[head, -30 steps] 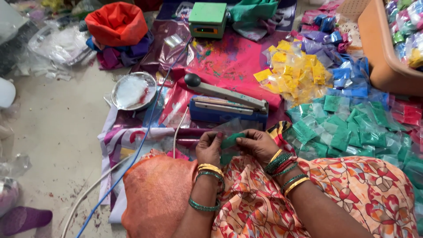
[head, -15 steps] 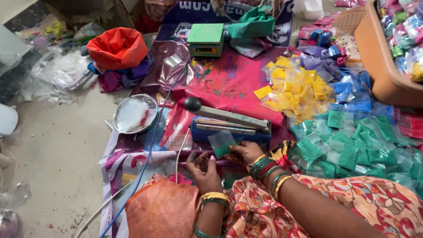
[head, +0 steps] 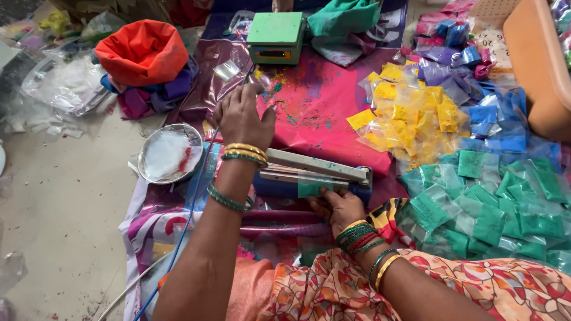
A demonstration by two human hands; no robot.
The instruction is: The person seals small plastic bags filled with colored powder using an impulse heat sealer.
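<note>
Metal bowl [head: 169, 153] holds white powder with a red streak. Left hand [head: 242, 117] rests on the sealer [head: 312, 175] handle end, fingers curled over it. Right hand [head: 339, 205], fingers closed, grips a green packet [head: 313, 188] in the sealer's bar. Green packets [head: 499, 205] heap right; yellow packets [head: 407, 116] lie behind, scale [head: 276, 35] beyond.

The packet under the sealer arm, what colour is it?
Green packet, seen best in the head view.

The left hand [head: 241, 119] covers the handle end of the blue heat sealer [head: 309, 175] — its grip cannot be told. The right hand's [head: 339, 208] fingertips hide the green packet's [head: 312, 188] lower edge. The orange tub [head: 538, 65] is cut off at the right edge.
</note>
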